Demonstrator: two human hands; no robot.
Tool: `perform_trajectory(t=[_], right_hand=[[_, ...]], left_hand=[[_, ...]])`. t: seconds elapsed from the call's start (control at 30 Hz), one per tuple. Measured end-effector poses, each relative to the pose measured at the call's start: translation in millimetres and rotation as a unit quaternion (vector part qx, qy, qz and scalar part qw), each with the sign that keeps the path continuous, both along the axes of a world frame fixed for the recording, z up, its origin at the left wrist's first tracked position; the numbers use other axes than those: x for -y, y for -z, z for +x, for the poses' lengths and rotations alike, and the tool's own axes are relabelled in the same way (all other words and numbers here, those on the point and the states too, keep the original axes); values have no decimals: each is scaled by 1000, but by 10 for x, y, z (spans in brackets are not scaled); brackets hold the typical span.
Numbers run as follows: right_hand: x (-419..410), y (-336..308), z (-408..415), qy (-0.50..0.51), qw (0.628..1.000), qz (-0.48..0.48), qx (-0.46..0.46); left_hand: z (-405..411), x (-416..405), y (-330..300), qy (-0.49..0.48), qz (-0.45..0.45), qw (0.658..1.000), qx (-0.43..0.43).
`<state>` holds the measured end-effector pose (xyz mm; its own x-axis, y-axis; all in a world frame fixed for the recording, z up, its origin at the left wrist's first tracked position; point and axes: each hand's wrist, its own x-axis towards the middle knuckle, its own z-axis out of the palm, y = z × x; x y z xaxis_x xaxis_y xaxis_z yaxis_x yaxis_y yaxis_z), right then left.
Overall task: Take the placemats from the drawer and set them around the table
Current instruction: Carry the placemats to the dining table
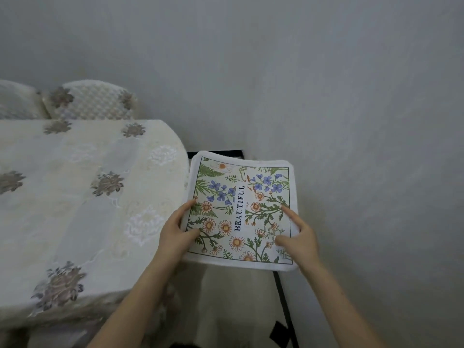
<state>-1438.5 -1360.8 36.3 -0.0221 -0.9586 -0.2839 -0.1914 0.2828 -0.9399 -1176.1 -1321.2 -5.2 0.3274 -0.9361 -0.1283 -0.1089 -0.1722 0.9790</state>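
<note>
Head cam: both hands hold a flower placemat [242,209] in the air, just right of the table [82,197]. Left hand [175,232] pinches its left edge w/ thumb on top. Right hand [298,239] pinches the right edge, pointer finger straight on top.

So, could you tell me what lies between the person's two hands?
In the head view, the floral placemat spans the gap between left hand and right hand.

Grey wall [326,71] — embroidered tablecloth [75,184]
</note>
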Motion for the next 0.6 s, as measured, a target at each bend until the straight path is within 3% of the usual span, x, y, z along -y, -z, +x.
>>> perform_trajectory(t=[0.3, 0.6], right_hand=[[1665, 139, 412, -165, 986, 11, -1], [3275, 322, 1497, -232, 973, 11, 11]], left_hand=[[239, 890, 64, -168, 24, 985, -9], [1088, 2151, 289, -241, 15, 970, 1]])
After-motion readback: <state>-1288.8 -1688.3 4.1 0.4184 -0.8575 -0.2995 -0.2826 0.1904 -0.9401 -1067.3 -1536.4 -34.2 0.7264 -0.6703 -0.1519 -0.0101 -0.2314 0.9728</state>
